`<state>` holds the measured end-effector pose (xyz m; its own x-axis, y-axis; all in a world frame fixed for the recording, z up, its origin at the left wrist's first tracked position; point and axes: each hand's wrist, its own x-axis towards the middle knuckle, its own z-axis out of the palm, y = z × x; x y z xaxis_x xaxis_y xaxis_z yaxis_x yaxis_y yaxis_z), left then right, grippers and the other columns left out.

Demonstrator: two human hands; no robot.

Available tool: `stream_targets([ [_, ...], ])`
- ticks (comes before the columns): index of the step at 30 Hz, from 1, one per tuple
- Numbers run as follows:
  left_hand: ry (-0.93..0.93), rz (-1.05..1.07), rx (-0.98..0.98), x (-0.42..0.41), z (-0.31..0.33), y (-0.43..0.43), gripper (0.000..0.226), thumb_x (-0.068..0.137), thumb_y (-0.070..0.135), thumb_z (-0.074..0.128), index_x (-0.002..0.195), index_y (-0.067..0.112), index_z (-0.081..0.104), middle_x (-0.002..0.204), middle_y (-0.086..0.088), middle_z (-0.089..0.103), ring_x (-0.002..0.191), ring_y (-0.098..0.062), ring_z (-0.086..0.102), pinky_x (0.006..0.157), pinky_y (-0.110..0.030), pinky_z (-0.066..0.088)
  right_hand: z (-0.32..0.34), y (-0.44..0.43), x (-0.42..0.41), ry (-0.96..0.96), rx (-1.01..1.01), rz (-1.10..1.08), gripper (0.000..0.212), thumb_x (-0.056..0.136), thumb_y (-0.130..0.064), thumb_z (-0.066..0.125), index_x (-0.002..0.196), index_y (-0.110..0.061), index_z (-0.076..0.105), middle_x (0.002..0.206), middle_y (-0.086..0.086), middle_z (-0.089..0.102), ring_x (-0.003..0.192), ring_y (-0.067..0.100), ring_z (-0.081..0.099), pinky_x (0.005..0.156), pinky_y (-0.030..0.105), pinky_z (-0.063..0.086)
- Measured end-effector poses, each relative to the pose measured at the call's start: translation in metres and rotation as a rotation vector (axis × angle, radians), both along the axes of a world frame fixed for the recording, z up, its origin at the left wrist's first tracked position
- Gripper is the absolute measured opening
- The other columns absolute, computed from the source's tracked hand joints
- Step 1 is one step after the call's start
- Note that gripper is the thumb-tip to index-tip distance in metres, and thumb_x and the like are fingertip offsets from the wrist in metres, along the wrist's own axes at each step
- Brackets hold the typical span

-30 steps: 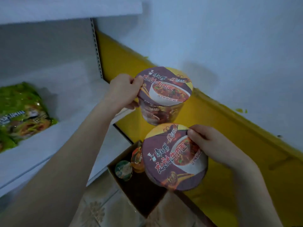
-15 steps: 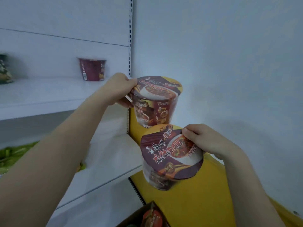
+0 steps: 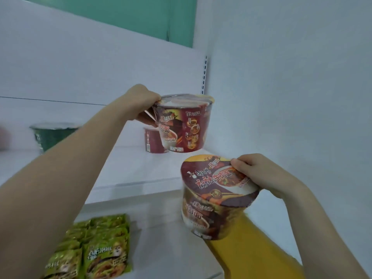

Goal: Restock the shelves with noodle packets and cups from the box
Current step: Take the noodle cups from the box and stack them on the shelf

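My left hand (image 3: 144, 104) grips the rim of a dark red noodle cup (image 3: 185, 125), held upright just above the upper white shelf (image 3: 128, 170), near its right end. Right behind it stands another red cup (image 3: 152, 140) on that shelf. My right hand (image 3: 259, 174) holds a second red noodle cup (image 3: 215, 196) by its lid edge, tilted toward me, lower and in front of the shelf's edge. Green noodle packets (image 3: 96, 250) lie on the lower shelf (image 3: 161, 238). The box is out of view.
A green cup (image 3: 52, 135) stands at the left of the upper shelf. A white wall (image 3: 291, 97) closes the right side, with a yellow strip (image 3: 251, 248) at its foot. A slotted upright (image 3: 204, 75) marks the shelf's back corner.
Both hands have risen with their cups, and my view has tilted up from the box to the shelves. The left cup now hovers over the upper shelf.
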<state>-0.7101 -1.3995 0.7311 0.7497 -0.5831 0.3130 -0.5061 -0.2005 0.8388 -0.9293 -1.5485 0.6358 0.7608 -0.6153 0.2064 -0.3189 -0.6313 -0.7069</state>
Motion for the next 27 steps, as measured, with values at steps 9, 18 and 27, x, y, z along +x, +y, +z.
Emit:
stream_targets([
  [9,-0.06,0.018,0.005,0.116,0.042,-0.031,0.02,0.086,0.002,0.045,0.069,-0.001,0.057,0.047,-0.008,0.065,0.041,-0.018,0.064,0.044,-0.025,0.055,0.03,-0.061,0.128,-0.063,0.0,-0.106,0.037,0.097,-0.03,0.043,0.091,0.002,0.062,0.075,0.012,0.057,0.058,0.027,0.058,0.039,0.021,0.05],
  [18,-0.031,-0.021,0.048,0.192,0.034,-0.1,0.021,0.085,0.001,0.045,0.067,0.0,0.056,0.048,-0.01,0.065,0.04,-0.019,0.063,0.044,-0.025,0.054,0.021,-0.133,0.212,0.018,0.047,-0.179,0.031,0.096,-0.027,0.043,0.086,-0.002,0.059,0.069,0.013,0.054,0.046,0.024,0.058,0.042,0.023,0.052],
  [27,-0.019,0.051,0.102,0.234,0.027,-0.154,0.021,0.085,0.003,0.044,0.069,-0.002,0.056,0.048,-0.012,0.065,0.039,-0.021,0.063,0.039,-0.023,0.052,0.016,-0.218,0.288,0.103,0.151,-0.165,0.023,0.093,-0.018,0.044,0.085,0.001,0.054,0.074,0.019,0.06,0.054,0.034,0.064,0.051,0.033,0.056],
])
